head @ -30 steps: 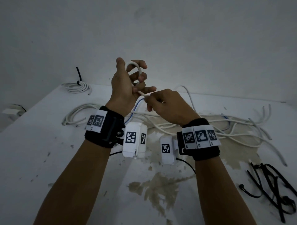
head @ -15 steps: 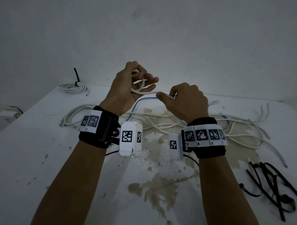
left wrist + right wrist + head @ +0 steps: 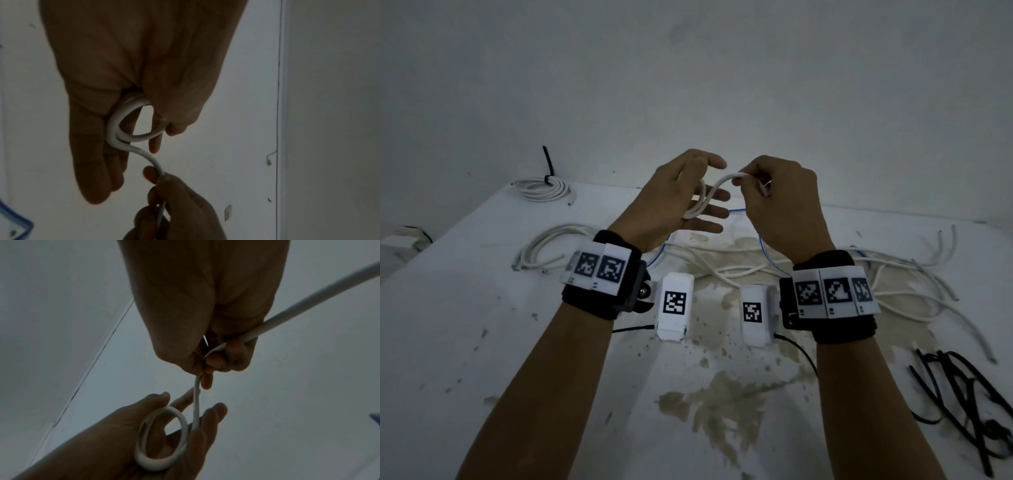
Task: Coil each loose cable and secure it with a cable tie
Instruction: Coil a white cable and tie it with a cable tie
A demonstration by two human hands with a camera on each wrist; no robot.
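A small coil of white cable (image 3: 697, 202) (image 3: 115, 123) (image 3: 183, 431) stands in my left hand's (image 3: 674, 195) (image 3: 123, 56) (image 3: 115, 434) palm, above the table. The fingers are stretched straight out; the thumb lies over the coil's edge. From the coil the cable arches right to my right hand (image 3: 780, 205) (image 3: 180, 207) (image 3: 205, 321), which pinches it between thumb and forefinger close to the left fingertips. The cable's tail (image 3: 308, 293) runs on through the right fist and away.
The stained white table (image 3: 482, 342) holds a tied white coil (image 3: 541, 188) with a black tie at the back left and a loose coil (image 3: 544, 246) nearer. Loose white cables (image 3: 893, 284) and a blue cable (image 3: 763, 246) lie behind my wrists. Black cable ties (image 3: 962, 404) lie front right.
My left fingers have straightened from a curl round the coil. My right hand has risen and swung a fresh arch of cable up toward the left fingertips.
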